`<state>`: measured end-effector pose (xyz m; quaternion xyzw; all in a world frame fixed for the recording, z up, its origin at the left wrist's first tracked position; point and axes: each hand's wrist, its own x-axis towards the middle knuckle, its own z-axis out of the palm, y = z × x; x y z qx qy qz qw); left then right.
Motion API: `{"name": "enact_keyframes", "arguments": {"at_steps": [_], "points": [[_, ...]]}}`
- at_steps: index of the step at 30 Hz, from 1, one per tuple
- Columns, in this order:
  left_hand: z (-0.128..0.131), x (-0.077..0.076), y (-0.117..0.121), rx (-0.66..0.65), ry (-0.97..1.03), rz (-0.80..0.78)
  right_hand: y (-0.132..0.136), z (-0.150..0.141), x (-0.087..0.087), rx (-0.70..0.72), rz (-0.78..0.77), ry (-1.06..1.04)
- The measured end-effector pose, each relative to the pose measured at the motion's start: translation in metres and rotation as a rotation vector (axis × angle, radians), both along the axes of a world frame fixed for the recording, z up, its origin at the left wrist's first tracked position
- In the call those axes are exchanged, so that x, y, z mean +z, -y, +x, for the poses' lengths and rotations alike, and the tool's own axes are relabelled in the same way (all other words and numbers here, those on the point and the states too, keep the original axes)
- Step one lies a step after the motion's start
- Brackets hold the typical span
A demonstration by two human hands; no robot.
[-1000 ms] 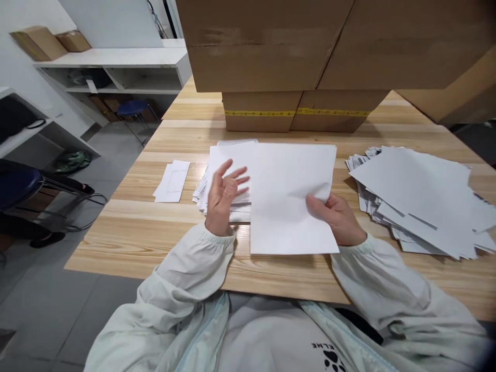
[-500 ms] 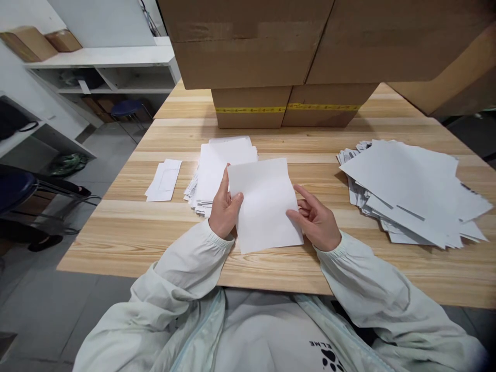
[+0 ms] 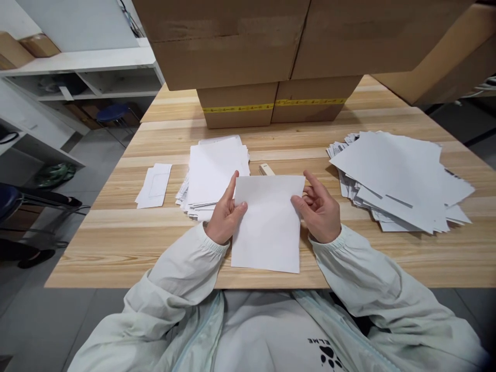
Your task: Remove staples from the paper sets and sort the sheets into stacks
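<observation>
Blank white paper (image 3: 267,227) is held upright-edged over the front of the table, between both hands; whether it is one sheet or several I cannot tell. My left hand (image 3: 225,213) grips its left edge, thumb on the face and fingers behind. Along the upper right edge, my right hand (image 3: 320,209) pinches the paper with its thumb in front. A stack of papers (image 3: 217,168) lies just beyond my left hand. Behind the paper's top edge shows part of a small beige object (image 3: 266,169), perhaps a stapler.
To the right spreads a messy pile of papers (image 3: 395,175). Small white slips (image 3: 155,185) lie at the left. Large cardboard boxes (image 3: 232,46) stand stacked at the back of the wooden table (image 3: 135,253). A blue stool (image 3: 114,112) and white shelves (image 3: 101,62) are beyond.
The paper has straightened from its tilt and come slightly nearer to me. My right hand has risen along its edge. The small beige object has come into view behind it.
</observation>
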<state>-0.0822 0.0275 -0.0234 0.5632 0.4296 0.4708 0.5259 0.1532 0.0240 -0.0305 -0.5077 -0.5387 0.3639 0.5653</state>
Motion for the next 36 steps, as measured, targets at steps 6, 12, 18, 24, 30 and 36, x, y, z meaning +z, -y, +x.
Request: {"name": "enact_keyframes", "arguments": {"at_steps": [6, 12, 18, 24, 30, 36], "points": [[0.003, 0.0, 0.0, -0.087, 0.131, -0.115, 0.004, 0.002, -0.007, -0.09, 0.047, 0.218], [0.006, 0.0, 0.001, -0.056, 0.241, -0.142, 0.007, 0.002, -0.009, -0.1, 0.113, 0.337], [0.007, 0.0, 0.001, -0.054, 0.249, -0.14, 0.008, 0.0, -0.004, -0.125, 0.117, 0.398], [0.007, -0.003, 0.0, -0.054, 0.241, -0.136, 0.008, -0.001, -0.003, -0.122, 0.116, 0.384], [0.007, -0.001, 0.0, -0.038, 0.272, -0.126, 0.004, -0.003, -0.002, -0.106, 0.053, 0.077], [0.007, -0.002, 0.0, -0.043, 0.25, -0.079, 0.002, -0.003, 0.001, -0.079, -0.035, -0.165]]}}
